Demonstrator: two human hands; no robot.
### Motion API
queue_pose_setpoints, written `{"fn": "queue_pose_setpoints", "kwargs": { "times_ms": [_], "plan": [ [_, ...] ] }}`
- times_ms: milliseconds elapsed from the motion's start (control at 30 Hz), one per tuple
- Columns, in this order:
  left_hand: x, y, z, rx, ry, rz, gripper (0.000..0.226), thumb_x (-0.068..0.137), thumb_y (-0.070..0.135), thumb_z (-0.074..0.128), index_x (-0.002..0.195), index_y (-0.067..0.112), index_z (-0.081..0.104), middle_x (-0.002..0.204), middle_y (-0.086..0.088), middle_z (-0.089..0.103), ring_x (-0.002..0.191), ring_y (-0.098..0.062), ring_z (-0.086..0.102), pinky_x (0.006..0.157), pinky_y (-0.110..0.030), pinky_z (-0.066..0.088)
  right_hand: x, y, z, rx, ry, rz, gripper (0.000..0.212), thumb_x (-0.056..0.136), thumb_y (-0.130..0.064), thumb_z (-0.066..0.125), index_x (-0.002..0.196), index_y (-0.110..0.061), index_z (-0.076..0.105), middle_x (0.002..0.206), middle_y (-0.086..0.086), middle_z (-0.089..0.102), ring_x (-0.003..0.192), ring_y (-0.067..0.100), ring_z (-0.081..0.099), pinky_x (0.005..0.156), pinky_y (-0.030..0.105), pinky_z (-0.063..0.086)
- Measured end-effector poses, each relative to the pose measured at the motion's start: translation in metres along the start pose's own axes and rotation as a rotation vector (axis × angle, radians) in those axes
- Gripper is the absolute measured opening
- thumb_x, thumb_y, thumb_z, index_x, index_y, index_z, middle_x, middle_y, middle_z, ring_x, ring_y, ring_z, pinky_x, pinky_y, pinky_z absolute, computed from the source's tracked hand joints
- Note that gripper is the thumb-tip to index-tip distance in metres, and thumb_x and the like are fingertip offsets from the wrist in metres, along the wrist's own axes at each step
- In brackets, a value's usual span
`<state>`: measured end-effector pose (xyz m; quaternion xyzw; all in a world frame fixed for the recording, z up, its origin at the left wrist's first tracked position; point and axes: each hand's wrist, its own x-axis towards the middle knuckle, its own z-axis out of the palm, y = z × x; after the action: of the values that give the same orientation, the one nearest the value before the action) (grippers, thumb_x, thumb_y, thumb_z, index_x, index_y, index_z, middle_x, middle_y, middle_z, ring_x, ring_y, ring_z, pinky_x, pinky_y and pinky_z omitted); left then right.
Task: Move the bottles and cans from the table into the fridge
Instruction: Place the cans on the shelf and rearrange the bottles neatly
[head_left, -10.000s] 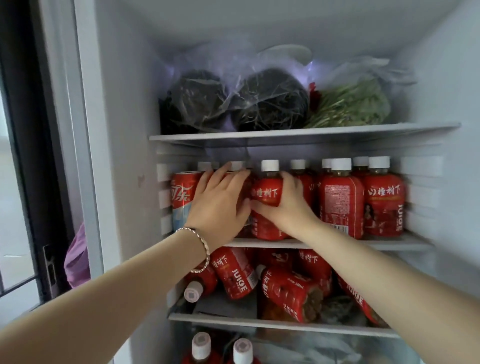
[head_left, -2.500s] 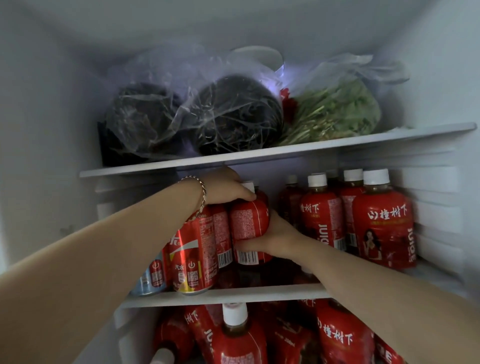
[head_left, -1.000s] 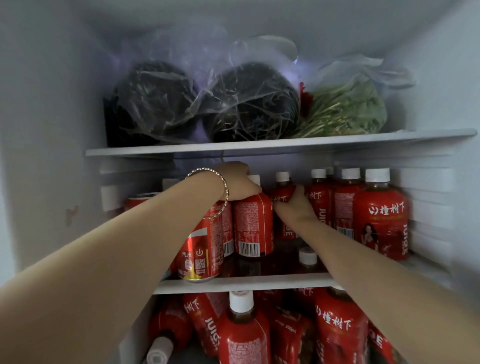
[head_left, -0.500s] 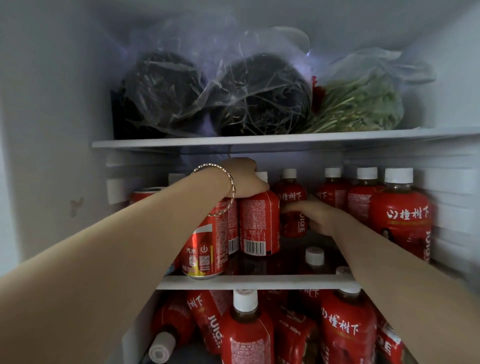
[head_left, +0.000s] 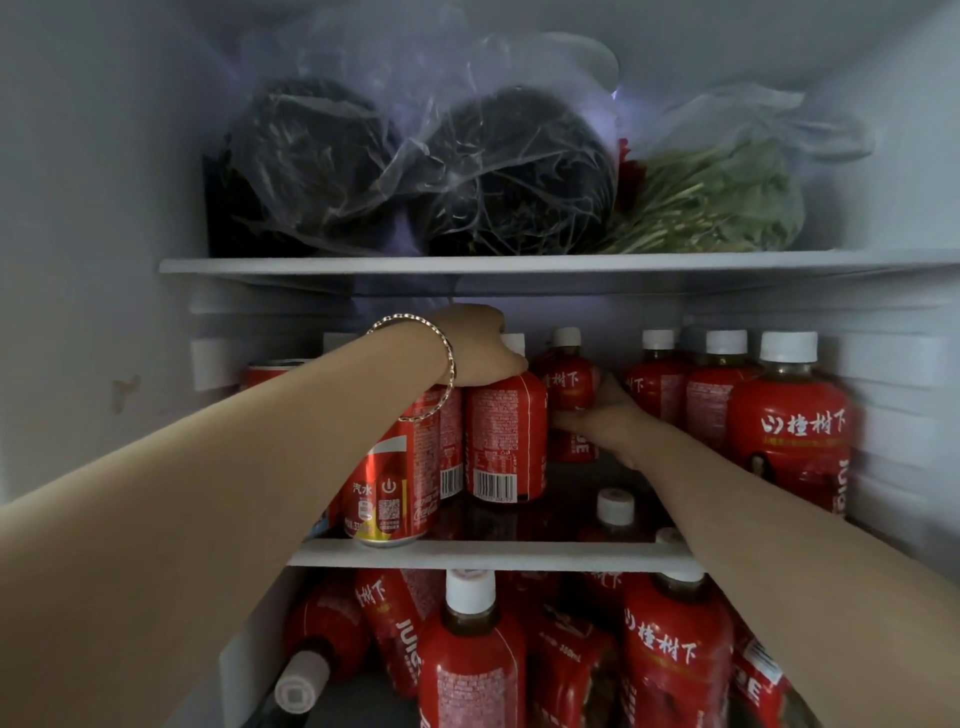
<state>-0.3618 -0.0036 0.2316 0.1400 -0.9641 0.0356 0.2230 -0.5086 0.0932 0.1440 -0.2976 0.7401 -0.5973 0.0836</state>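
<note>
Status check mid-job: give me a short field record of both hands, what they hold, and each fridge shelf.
left hand: grips the top of the front bottle, upright on the middle shelf
right hand: holds the rear bottle, behind and right of the front one
red can: upright at the shelf's front edge, left of the front bottle
shelf right side: upright white-capped bottles
top shelf: bagged greens
below the middle shelf: red bottles, some lying down

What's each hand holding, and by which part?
Left hand grips the front bottle by its top; right hand holds the bottle behind around its middle.
</note>
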Motion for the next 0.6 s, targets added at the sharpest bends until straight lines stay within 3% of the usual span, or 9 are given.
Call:
{"fn": "queue_pose_setpoints", "kwargs": {
  "times_ms": [133,200,267,300,400,500,600],
  "plan": [
    [-0.003,0.001,0.0,0.011,0.006,-0.01,0.041,0.089,0.043,0.049,0.118,0.014,0.052,0.12,-0.005,0.055,0.093,-0.015,0.046,0.071,-0.022,0.029,-0.017,-0.003,0.006,-0.274,0.038,0.062,0.09,0.073,-0.022,0.078,0.141,-0.005,0.022,0.134,0.012,0.047,0.124,0.027,0.047,0.105,0.04,0.038],
    [-0.004,0.003,0.001,0.026,0.005,-0.013,0.042,0.089,0.043,0.048,0.119,0.014,0.052,0.122,-0.007,0.055,0.103,-0.019,0.05,0.073,-0.022,0.03,-0.032,-0.008,0.003,-0.557,-0.01,0.054,0.067,0.077,-0.019,0.074,0.133,-0.003,0.039,0.127,0.012,0.054,0.117,0.026,0.053,0.099,0.033,0.042],
    [-0.005,0.004,-0.001,0.033,0.005,-0.015,0.043,0.089,0.043,0.048,0.12,0.013,0.051,0.122,-0.008,0.055,0.104,-0.02,0.051,0.073,-0.022,0.03,-0.045,-0.018,-0.005,-0.775,0.105,-0.075,0.035,0.084,-0.005,0.062,0.118,-0.003,0.054,0.119,0.014,0.058,0.109,0.028,0.057,0.089,0.03,0.047],
    [-0.006,0.004,-0.001,0.029,0.006,-0.016,0.043,0.089,0.043,0.048,0.12,0.013,0.051,0.121,-0.008,0.055,0.099,-0.019,0.05,0.073,-0.023,0.03,-0.049,-0.024,-0.009,-0.869,0.208,-0.168,0.029,0.085,0.0,0.055,0.114,-0.002,0.056,0.119,0.017,0.056,0.109,0.031,0.056,0.087,0.033,0.047],
    [-0.006,0.004,0.0,0.023,0.011,-0.018,0.043,0.089,0.043,0.047,0.119,0.013,0.051,0.12,-0.008,0.056,0.092,-0.016,0.046,0.072,-0.023,0.03,-0.05,-0.04,-0.02,-1.196,0.371,-0.314,0.05,0.086,-0.002,0.051,0.134,-0.004,0.039,0.14,0.027,0.027,0.131,0.04,0.028,0.103,0.041,0.033],
    [-0.005,0.004,0.001,0.022,0.005,-0.022,0.045,0.089,0.043,0.047,0.122,0.013,0.05,0.123,-0.008,0.055,0.105,-0.021,0.051,0.073,-0.023,0.031,-0.035,-0.044,-0.026,-1.436,0.312,-0.125,0.073,0.09,-0.018,0.048,0.149,-0.017,0.004,0.15,0.03,-0.003,0.139,0.043,0.0,0.113,0.047,0.012],
    [-0.003,0.004,0.002,0.005,0.001,-0.02,0.045,0.089,0.043,0.048,0.123,0.013,0.05,0.124,-0.007,0.055,0.109,-0.022,0.051,0.075,-0.023,0.032,-0.023,-0.046,-0.032,-1.29,0.336,-0.045,0.063,0.093,-0.018,0.044,0.146,-0.008,0.012,0.151,0.024,0.006,0.136,0.039,0.022,0.107,0.045,0.028]
  ]
}}
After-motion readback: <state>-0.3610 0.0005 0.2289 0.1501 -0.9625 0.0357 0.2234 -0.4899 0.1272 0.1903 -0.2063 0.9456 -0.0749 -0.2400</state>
